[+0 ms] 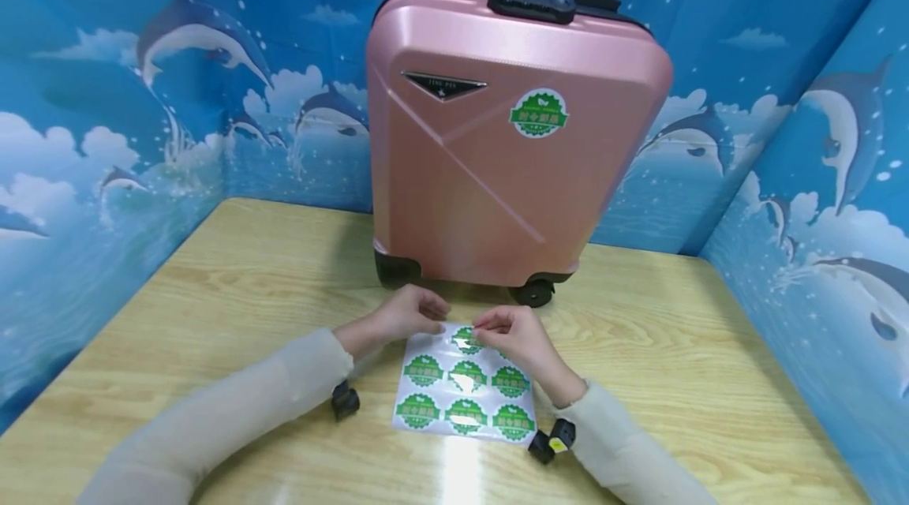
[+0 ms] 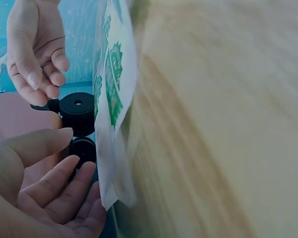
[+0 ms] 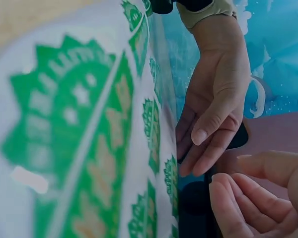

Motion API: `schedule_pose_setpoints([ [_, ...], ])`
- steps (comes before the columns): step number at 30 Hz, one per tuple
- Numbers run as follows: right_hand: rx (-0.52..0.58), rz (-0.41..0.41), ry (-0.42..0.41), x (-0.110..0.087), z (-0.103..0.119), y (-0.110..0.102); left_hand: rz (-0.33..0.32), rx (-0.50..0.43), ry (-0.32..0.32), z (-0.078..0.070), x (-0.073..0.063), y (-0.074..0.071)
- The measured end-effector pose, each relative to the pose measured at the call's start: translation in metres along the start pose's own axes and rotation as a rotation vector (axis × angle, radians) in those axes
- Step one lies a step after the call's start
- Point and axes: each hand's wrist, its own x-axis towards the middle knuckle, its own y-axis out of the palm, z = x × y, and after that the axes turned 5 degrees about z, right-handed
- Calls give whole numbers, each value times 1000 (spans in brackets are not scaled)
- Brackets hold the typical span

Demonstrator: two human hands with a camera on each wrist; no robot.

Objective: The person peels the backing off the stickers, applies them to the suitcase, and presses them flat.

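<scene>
The sticker sheet is laid on the desk, near the pink suitcase. Its far edge is met by the left hand's relaxed fingers; the right hand's are loosely bent, thumb apart, nothing seen held. Whether any sticker rim is lifted cannot quite be made out. Peeling seems best done slowly, sheet pinned flat; more room is offered sideways than towards the suitcase wheel.
</scene>
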Motion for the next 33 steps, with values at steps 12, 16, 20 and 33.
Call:
schedule_pose_setpoints([
  [12, 99, 102, 74, -1, -9, 8, 26, 135, -11, 3, 7, 2],
  [16, 114, 121, 95, -1, -9, 8, 19, 159, -41, 1, 7, 4],
  [20, 129, 133, 95, -1, -10, 8, 12, 149, -67, 1, 7, 5],
  [33, 105, 110, 126, 0, -13, 10, 52, 52, -42, 5, 10, 2],
])
